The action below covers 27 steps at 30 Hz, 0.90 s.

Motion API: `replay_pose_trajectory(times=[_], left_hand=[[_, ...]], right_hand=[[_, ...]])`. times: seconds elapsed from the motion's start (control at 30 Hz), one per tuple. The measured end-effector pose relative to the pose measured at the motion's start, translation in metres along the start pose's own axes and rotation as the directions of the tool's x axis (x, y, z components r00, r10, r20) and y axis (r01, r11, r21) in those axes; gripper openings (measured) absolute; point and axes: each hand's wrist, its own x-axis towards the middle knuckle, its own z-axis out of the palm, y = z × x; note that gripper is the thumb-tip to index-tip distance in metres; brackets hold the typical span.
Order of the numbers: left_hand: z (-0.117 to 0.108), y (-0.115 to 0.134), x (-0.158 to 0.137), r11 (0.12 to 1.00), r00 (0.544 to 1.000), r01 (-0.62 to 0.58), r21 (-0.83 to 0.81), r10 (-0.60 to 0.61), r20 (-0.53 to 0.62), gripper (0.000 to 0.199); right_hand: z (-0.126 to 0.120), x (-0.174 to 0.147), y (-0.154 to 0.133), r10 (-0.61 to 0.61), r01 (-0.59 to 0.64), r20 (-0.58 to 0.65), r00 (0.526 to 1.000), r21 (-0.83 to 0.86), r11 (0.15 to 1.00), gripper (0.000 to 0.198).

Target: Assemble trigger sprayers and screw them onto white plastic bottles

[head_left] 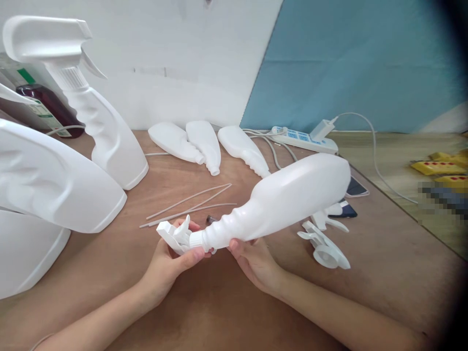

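A white plastic spray bottle (292,195) is held tilted above the table, its base up to the right and its neck down to the left. On its neck sits a white trigger spray head (172,238). My left hand (171,263) is closed around this spray head, thumb at the ribbed collar. My right hand (256,263) grips the bottle from below near the grooved neck; most of its fingers are hidden behind the bottle. Loose trigger heads (326,246) lie on the table right of my right hand. Thin white dip tubes (190,207) lie beyond my left hand.
Spray bottles with heads fitted (113,131) stand at the left, before a dark brown bottle (51,109). Several headless white bottles (204,144) lie at the back. A power strip (307,141), cables and a phone (357,187) are at the right, near the table edge.
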Motion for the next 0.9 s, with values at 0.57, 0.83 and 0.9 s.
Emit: replay_pose_trajectory(times=[0.57, 0.83, 0.9], left_hand=[[0.0023, 0.0038, 0.0018, 0.996, 0.999, 0.013, -0.087, -0.017, -0.046, 0.034], [0.0008, -0.0013, 0.0027, 0.994, 1.000, -0.002, -0.111, 0.004, 0.020, 0.037], [0.0012, -0.0017, 0.0029, 0.995, 1.000, 0.005, -0.096, -0.003, 0.021, 0.032]], right_hand=[[0.0042, -0.0003, -0.0071, 0.014, -0.012, 0.046, 0.999, -0.048, 0.999, 0.024], [0.0052, 0.0009, -0.0073, 0.028, -0.024, 0.082, 0.996, -0.059, 0.998, 0.027], [0.0050, 0.0008, -0.0072, 0.032, -0.026, 0.095, 0.995, -0.057, 0.998, 0.025]])
